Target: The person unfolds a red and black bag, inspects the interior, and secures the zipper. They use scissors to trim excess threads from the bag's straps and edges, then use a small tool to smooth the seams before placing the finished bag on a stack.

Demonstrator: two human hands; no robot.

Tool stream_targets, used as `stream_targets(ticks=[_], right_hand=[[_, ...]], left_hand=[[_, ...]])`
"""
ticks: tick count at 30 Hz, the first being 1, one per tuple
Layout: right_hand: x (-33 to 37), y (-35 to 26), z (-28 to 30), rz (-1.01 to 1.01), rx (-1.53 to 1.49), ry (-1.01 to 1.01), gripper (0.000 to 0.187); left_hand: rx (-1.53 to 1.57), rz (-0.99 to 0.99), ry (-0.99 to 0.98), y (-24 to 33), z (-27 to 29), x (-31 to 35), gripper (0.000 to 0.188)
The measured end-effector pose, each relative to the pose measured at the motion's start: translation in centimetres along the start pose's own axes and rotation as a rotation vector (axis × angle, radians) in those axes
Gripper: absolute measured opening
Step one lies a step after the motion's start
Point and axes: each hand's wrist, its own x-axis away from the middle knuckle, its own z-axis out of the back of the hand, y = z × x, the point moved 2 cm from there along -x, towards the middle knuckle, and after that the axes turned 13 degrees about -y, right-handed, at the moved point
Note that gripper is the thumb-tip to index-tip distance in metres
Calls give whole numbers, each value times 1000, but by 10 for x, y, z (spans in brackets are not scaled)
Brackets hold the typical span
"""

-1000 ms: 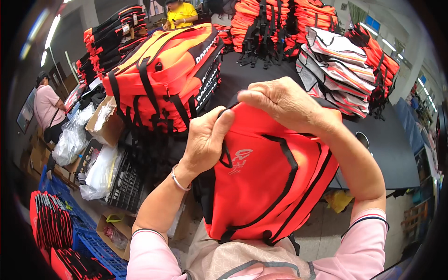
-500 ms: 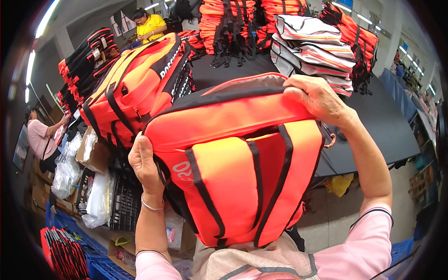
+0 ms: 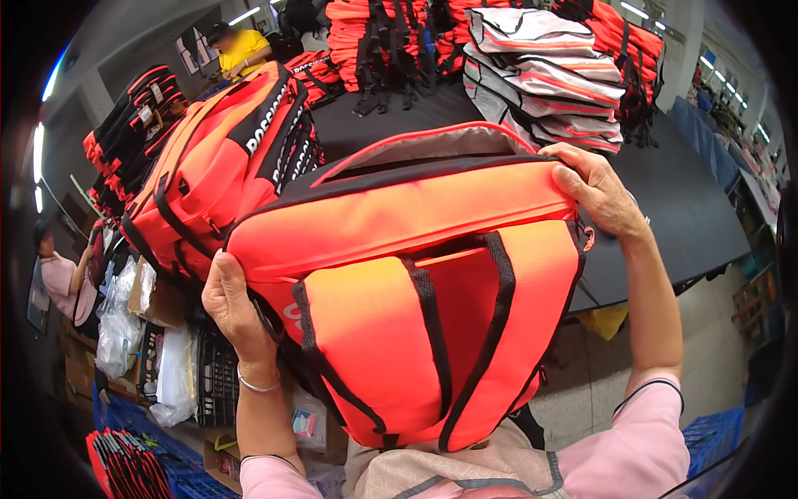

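Observation:
A large orange-red backpack point(image 3: 374, 333) with black trim leans against my front, its two padded shoulder straps facing me. My left hand point(image 3: 237, 308) grips its upper left corner, thumb on top and fingers hidden behind. At the upper right corner my right hand point(image 3: 600, 191) is closed on the edge of the bag. Along the far side of the top the opening gapes, and its grey lining point(image 3: 440, 148) shows. The lower end of the backpack rests near my lap, over a beige apron point(image 3: 449, 474).
Finished orange backpacks point(image 3: 220, 158) are stacked at the left on the dark table point(image 3: 690, 216). White-grey panels point(image 3: 540, 75) and orange pieces with black straps point(image 3: 378, 50) form piles behind. Left lie a black crate point(image 3: 218, 374) and plastic bags point(image 3: 120, 324). Two other people work farther off.
Both hands still hold the backpack. Its left end has shifted left and its right end slightly right and down. My right hand has moved right along the edge, and more lining shows in the opening.

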Motion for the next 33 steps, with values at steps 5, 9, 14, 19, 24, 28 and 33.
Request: stream_targets(ticks=[5,9,14,19,24,28,33], right_hand=[[-26,12,12,-30,-15,175,35],[-99,112,24,-97,33,334,42],[-27,270,-73,-392,253,288,65],[22,215,-149,-585,159,238,77],[54,163,-158,-536,130,208,70],[50,152,-135,-454,339,77,58],[-23,74,-106,-34,681,463,47]], left_hand=[[-128,198,78,-19,-23,-52,42],[-564,50,-219,-132,-19,-129,41],[-443,587,-702,-266,-21,-53,80],[-212,697,-470,-222,-3,44,79],[-113,772,-399,-171,15,89,78],[-102,833,-354,-157,13,92,80],[-180,794,-343,-164,14,87,80]])
